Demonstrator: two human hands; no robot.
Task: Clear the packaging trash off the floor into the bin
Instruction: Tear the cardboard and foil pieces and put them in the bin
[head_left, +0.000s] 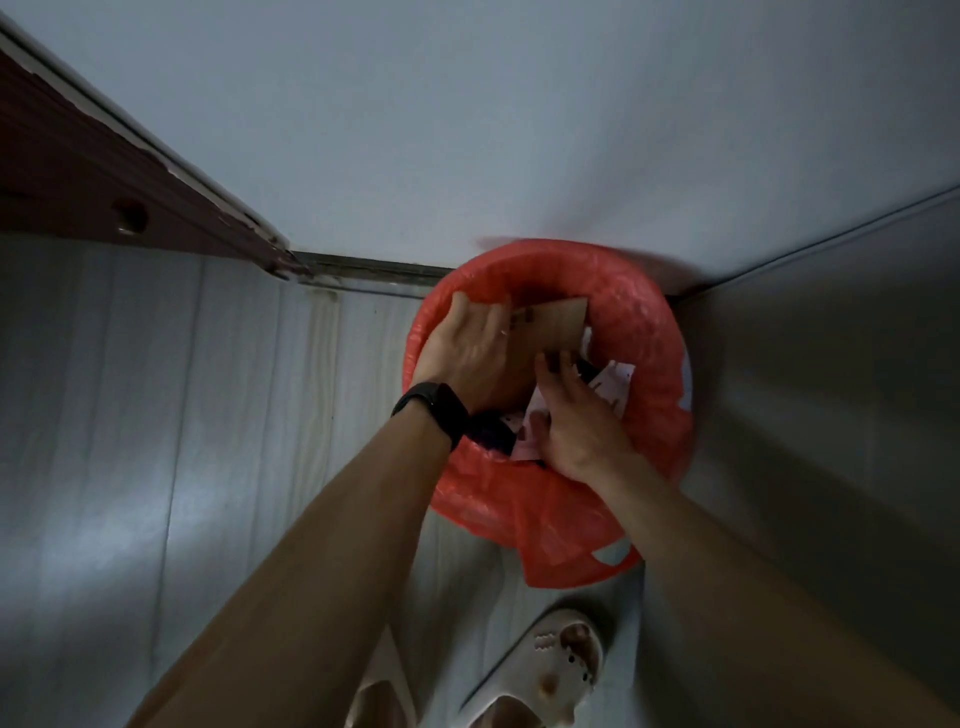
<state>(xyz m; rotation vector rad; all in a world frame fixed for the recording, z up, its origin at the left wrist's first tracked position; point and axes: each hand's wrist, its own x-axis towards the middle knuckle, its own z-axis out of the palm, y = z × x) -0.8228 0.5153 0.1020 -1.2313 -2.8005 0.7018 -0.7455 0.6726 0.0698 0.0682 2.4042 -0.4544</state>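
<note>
Pale plank floor (218, 415) meets a white wall, and the bin (649, 322), lined with a red bag, stands in the corner by a grey panel (831, 389). Both hands are inside its rim. The left hand (467, 353), a black band (431, 410) on its wrist, lies flat on the cardboard (556, 325) with fingers pressed together. The right hand (576, 421) pushes down with fingers close together, tips at the cardboard's lower edge, thumb on the paper scraps (615, 379). Slippers (561, 670) show below.
</note>
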